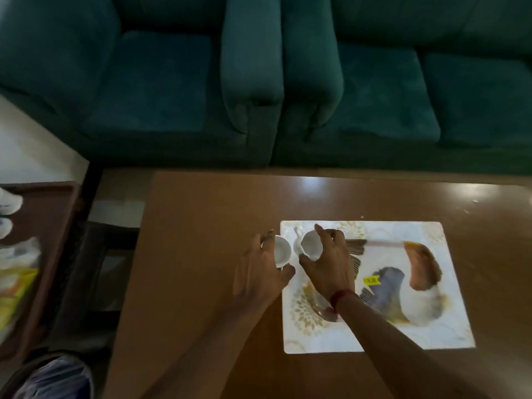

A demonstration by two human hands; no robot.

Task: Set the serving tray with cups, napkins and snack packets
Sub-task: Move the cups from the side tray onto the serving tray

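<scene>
A white rectangular serving tray (pixel 408 335) with a brown, blue and gold swirl pattern lies on the brown coffee table (pixel 201 214). My left hand (pixel 259 272) grips a small white cup (pixel 282 250) just off the tray's far left corner. Over that corner, my right hand (pixel 331 263) holds a second white cup (pixel 311 244), tilted with its mouth facing left and its handle toward the sofa. The two cups nearly touch. A small yellow sticker (pixel 372 280) sits on the tray's middle.
A dark side table (pixel 43 214) at the left carries blurred white cups (pixel 8 201) and yellow-green packets (pixel 14 286). Teal sofas (pixel 259 76) stand behind the coffee table. A dark bin with a bluish bag (pixel 54 378) sits at the lower left.
</scene>
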